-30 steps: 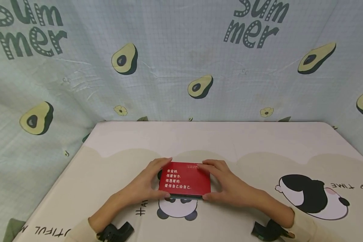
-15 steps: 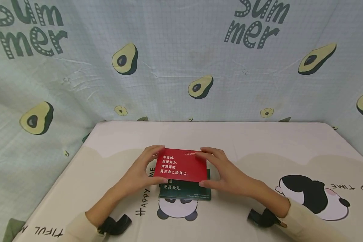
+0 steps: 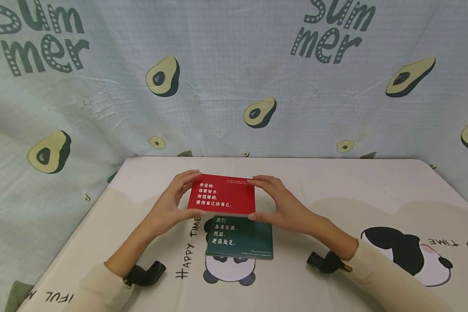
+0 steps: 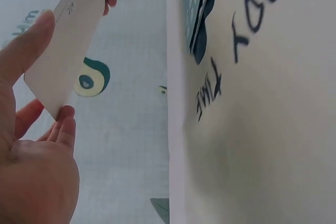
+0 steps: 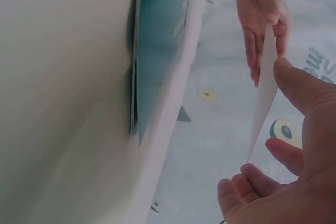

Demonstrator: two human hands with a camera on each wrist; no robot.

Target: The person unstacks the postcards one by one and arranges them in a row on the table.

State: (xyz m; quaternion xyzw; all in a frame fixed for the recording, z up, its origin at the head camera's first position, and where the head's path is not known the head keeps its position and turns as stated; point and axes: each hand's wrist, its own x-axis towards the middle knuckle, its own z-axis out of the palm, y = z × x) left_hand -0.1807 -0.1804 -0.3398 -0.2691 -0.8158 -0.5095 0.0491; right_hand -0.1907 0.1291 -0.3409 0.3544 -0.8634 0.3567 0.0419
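"Rising and sliding forward, that thin red card with white lettering (image 3: 222,195) has come off the dark green printed card (image 3: 239,238), so the green face now shows."

"Meaning the two are separated. Where's the red one now?"

"In the air, above the pale patterned tabletop (image 3: 288,281), green one lying below. The left hand (image 3: 164,214) and right hand (image 3: 290,212) pinch its opposite ends, thumbs at the near corners, fingers at the far ones, forearms angling inward."
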